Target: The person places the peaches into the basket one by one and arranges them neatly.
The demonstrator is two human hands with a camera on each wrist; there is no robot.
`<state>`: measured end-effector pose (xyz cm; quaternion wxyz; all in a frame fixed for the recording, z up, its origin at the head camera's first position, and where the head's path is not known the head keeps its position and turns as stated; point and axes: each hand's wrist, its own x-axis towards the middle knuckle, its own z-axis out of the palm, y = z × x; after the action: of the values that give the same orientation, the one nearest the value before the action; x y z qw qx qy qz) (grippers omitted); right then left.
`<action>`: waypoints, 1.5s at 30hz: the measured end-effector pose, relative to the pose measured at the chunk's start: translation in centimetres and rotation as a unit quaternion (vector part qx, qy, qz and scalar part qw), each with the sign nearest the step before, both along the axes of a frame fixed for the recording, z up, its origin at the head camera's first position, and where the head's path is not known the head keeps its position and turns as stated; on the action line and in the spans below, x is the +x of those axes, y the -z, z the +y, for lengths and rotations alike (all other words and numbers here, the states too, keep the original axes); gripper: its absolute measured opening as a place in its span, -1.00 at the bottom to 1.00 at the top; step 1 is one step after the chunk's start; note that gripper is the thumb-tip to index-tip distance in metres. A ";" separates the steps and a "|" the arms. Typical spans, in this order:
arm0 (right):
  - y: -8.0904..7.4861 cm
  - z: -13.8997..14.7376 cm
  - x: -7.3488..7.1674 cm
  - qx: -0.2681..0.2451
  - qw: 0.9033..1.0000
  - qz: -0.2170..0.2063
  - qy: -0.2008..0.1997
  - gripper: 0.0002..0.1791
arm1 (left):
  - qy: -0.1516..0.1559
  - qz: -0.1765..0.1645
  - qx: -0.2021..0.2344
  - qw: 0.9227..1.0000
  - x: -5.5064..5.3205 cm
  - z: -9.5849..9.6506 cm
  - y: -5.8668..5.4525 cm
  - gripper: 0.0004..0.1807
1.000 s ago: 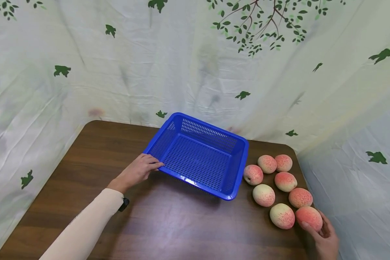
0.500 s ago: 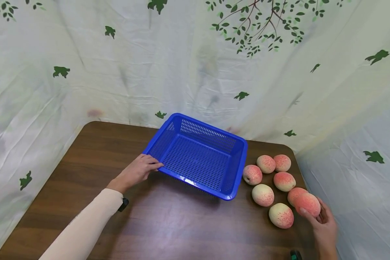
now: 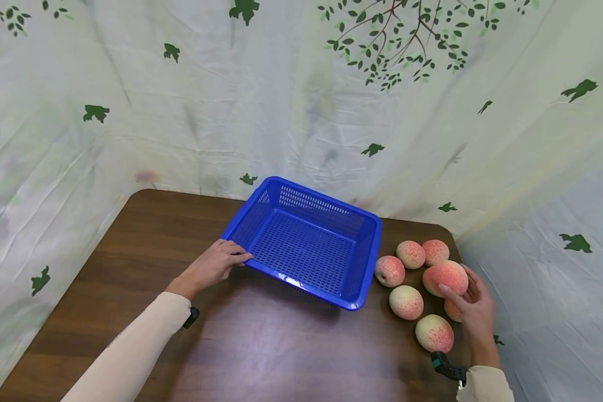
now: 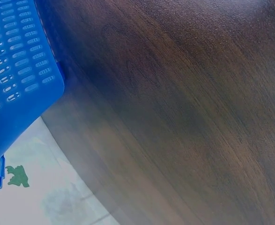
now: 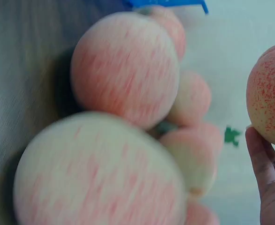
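Note:
A blue plastic basket (image 3: 301, 245) with perforated walls sits tilted near the table's back edge. At its near left corner my left hand (image 3: 220, 261) grips the rim; in the left wrist view only the basket's outer wall (image 4: 20, 65) shows. My right hand (image 3: 474, 301) holds a peach (image 3: 452, 278), raised over the other peaches, thumb in front and fingers behind. The right wrist view has this held peach (image 5: 271, 93) at its right edge, fingertips beneath it. Several pink and cream peaches lie right of the basket, among them a pale one (image 3: 434, 333) nearest the front.
The brown wooden table (image 3: 261, 352) carries everything. A white curtain with a leaf print (image 3: 281, 100) hangs behind and along both sides, close to the table's edges. The nearest loose peach (image 3: 389, 271) lies right beside the basket's right wall.
My right hand has lifted a peach from the front right of the group and carried it back and leftward over the others. My left hand and the basket have stayed put.

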<state>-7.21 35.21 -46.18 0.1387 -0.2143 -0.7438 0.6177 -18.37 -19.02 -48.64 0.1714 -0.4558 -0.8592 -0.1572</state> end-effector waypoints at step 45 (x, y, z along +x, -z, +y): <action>-6.5 -16.1 -15.0 0.056 0.955 0.049 -0.286 -0.25 | -0.003 -0.035 -0.023 0.999 -0.2 -0.2 -0.6 -0.72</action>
<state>-22.24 19.06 -39.63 0.0047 0.0462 -0.7993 0.5991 -18.55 -19.26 -48.05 0.1313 -0.4510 -0.8696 -0.1524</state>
